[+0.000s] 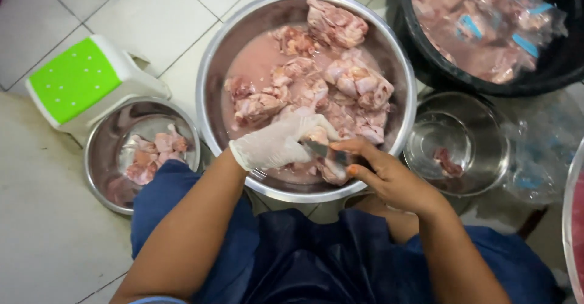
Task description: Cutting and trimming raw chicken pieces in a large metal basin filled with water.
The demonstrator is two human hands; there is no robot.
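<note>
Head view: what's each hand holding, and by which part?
Gloved left hand clasps a raw pale-pink chicken piece from above, over the large round steel basin. Bare right hand holds a small knife by its handle.

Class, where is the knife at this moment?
In the head view, the knife is in the bare right hand, at the large steel bowl's near rim, beside the gloved left hand.

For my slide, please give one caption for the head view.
Gloved left hand holds raw chicken over large steel bowl; bare right hand cuts with knife.
</note>
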